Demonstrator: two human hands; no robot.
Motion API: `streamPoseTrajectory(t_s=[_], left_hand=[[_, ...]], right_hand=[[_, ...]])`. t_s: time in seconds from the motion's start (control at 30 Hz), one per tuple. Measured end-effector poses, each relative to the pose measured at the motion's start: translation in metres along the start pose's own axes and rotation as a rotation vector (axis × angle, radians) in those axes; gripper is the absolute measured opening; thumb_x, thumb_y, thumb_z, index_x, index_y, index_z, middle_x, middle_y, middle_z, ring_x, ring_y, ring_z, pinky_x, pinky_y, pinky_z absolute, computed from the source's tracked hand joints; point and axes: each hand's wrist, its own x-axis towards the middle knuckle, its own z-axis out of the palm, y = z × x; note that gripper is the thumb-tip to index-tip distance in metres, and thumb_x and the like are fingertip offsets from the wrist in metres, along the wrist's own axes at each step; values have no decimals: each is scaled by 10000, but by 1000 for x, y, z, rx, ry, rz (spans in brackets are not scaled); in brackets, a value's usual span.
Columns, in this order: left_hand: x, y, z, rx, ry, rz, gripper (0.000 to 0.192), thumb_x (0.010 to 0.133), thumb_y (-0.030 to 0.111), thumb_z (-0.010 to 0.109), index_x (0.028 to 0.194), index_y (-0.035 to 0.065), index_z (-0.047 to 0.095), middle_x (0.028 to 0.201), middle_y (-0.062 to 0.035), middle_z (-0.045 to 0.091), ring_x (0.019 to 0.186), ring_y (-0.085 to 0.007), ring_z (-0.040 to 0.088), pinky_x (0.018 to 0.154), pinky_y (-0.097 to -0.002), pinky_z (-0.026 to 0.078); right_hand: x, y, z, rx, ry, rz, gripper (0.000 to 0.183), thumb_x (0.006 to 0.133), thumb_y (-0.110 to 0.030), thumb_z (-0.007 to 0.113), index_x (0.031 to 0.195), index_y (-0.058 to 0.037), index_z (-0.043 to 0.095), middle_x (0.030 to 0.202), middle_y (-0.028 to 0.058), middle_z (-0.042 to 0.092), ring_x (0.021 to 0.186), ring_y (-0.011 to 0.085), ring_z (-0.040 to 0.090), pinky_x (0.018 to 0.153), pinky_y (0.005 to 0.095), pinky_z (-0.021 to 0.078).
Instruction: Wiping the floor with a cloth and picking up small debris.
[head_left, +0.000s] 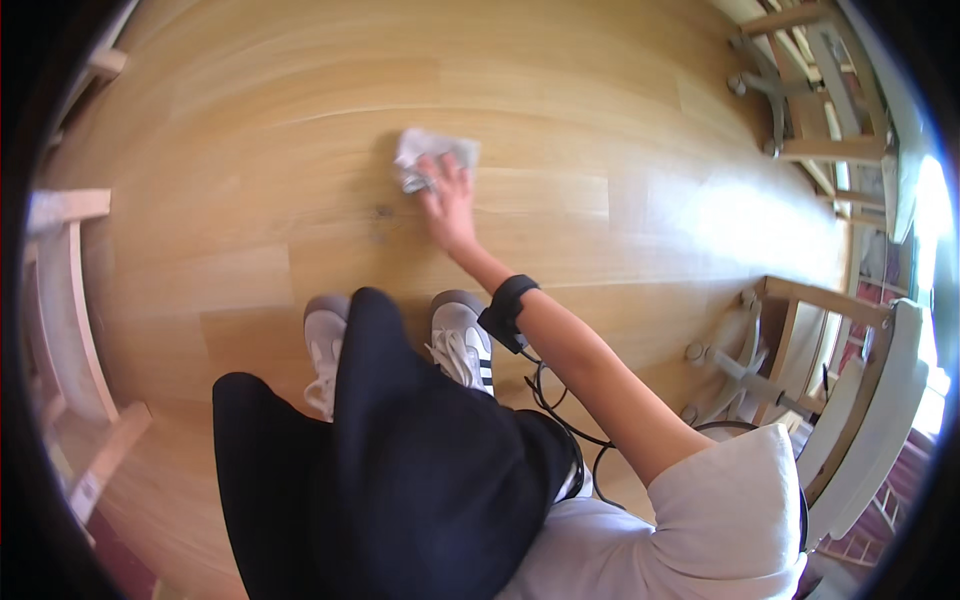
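My right hand (451, 202) lies with spread fingers on a crumpled whitish cloth or wipe (442, 154), pressing it flat against the light wood floor (525, 112). A small dark smudge (382, 212) marks the floor just below and left of the cloth. A black band with a small box (510, 311) sits on my right forearm, and a black cable runs from it towards my body. My left hand is out of view. Before me are my bent knees in black trousers and my two grey and white sneakers (459, 337).
Wooden furniture frames (832, 150) and swivel-chair bases with casters (739, 371) stand along the right side. More pale wooden frame parts (90, 202) line the left edge. The black cable (559, 416) loops over the floor beside my right foot.
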Motion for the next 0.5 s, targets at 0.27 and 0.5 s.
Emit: streamPoseTrajectory(t_s=[0.27, 0.5], left_hand=[[-5, -83, 42, -382, 221, -523, 372, 786, 194, 437, 1085, -26, 396, 1047, -208, 413, 1017, -337, 357, 867, -408, 280], [3, -21, 29, -883, 251, -285, 227, 789, 218, 427, 812, -1, 482, 803, -142, 511, 730, -250, 498, 600, -344, 376]], right_hand=[[7, -45, 10, 583, -375, 455, 494, 800, -413, 348, 1117, -38, 394, 1084, 113, 423, 985, 167, 392, 866, 282, 282], [-17, -39, -75, 1551, 281, 606, 476, 754, -406, 449, 1132, -140, 338, 1114, 71, 411, 1019, 234, 391, 851, 396, 322]])
